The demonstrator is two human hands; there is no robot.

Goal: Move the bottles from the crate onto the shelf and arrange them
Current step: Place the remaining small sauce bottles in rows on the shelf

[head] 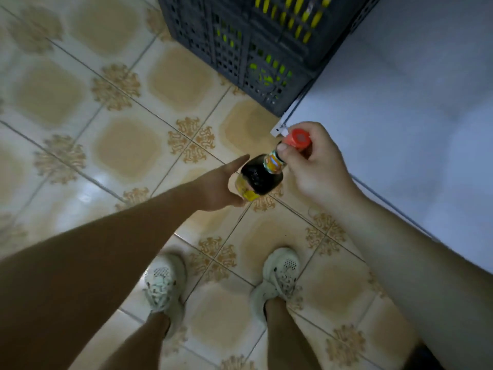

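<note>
Shop or storeroom, perhaps: patterned floor tiles (128, 150), stocked grey crate (232, 49).

Dim, warm light. At the grip, the right hand (317, 169) on the bottle (260, 180) is paler and slightly blurred; the left hand (221, 185) beside it sits in shade. Left of the grip, floor tiles (88, 188) carry a pale sheen. Beyond it the crate (240, 49) is smeared; tile lines bow at the edges.

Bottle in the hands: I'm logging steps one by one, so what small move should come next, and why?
Probably close the left hand around the bottle. The right hand pinches it at the red cap, the bottle hangs tilted above the floor, and the left hand lies open at its lower side, so a fuller grip would steady it.
</note>
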